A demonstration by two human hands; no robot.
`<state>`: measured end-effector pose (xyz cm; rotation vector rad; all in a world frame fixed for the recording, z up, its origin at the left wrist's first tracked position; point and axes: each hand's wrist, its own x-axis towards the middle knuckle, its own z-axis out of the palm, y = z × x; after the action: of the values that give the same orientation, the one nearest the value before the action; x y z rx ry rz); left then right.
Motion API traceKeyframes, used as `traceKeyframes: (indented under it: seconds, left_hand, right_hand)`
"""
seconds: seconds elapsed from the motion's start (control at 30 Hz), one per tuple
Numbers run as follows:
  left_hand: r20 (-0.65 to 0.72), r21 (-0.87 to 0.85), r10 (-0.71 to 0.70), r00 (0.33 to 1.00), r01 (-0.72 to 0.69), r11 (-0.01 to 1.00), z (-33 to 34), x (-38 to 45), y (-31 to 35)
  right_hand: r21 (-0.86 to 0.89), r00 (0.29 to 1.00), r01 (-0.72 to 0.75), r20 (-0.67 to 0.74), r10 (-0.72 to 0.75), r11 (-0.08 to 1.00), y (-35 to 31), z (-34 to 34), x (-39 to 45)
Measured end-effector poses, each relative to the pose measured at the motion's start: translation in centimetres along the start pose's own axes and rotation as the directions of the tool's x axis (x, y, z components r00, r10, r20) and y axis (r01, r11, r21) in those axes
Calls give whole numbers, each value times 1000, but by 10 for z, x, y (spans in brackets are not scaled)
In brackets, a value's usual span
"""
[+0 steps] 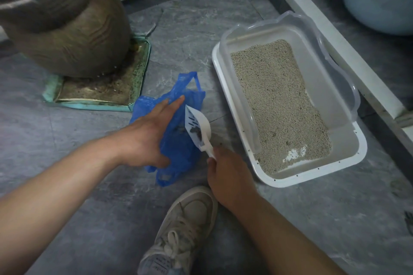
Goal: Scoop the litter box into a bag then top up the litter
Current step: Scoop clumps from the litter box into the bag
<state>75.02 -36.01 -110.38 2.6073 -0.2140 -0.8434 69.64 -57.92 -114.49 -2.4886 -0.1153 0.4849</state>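
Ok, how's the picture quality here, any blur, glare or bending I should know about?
Head view: dim, flat light, no hard shadows or glare; wide-angle bending curves the white ledge; the litter box and the scoop in the right hand read clearly; the left hand on the blue bag looks slightly soft.

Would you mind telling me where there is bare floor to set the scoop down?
Bare floor lies between the big pot, blue bag and litter box. It is crowded between the bag, box and shoe, where both hands work.
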Motion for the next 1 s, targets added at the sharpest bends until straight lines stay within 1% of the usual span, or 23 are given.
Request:
traceKeyframes:
  seconds: [0.1,0.23,0.27,0.4,0.5,0.6,0.67,0.77,0.83,0.9,1.0]
  left_hand:
    - [3,32,13,1000,-13,999,0,-1,-1]
    - [-12,118,17,1000,-15,993,5,-1,-6]
    - [-20,114,22,1000,-19,993,7,-1,-7]
    - [-65,-2,75,995,-75,997,13,0,-9]
    - [-167,-40,131,977,-139,989,16,3,-8]
    - [-312,-88,136,940,-171,981,22,4,-2]
    - [-357,-114,133,925,-184,976,25,5,1]
    - [-372,-132,106,922,-165,977,29,6,5]
    - [-365,-119,71,928,-122,985,30,7,6]
    - [-356,-71,47,933,-77,995,30,7,5]
    - [-289,19,21,957,-16,1000,28,5,7]
  right_hand:
    - [-4,997,-46,58,46,999,3,0,0]
    - [-37,998,-49,41,51,998,2,2,0]
    - [-44,998,-52,37,53,998,2,1,0]
    - [-68,998,-65,19,66,996,2,-1,-4]
    - [-80,998,-59,-16,58,995,1,-4,-10]
    - [-22,997,-54,-63,53,998,-3,-10,-17]
    - [-1,996,-44,-71,44,999,-4,-11,-20]
    - [-41,998,-64,-24,63,997,-2,-6,-22]
    - [-64,996,-93,0,93,994,1,-3,-23]
    - [-92,995,-103,-7,102,990,2,-3,-23]
    - [-109,996,-88,-19,86,990,2,-5,-22]
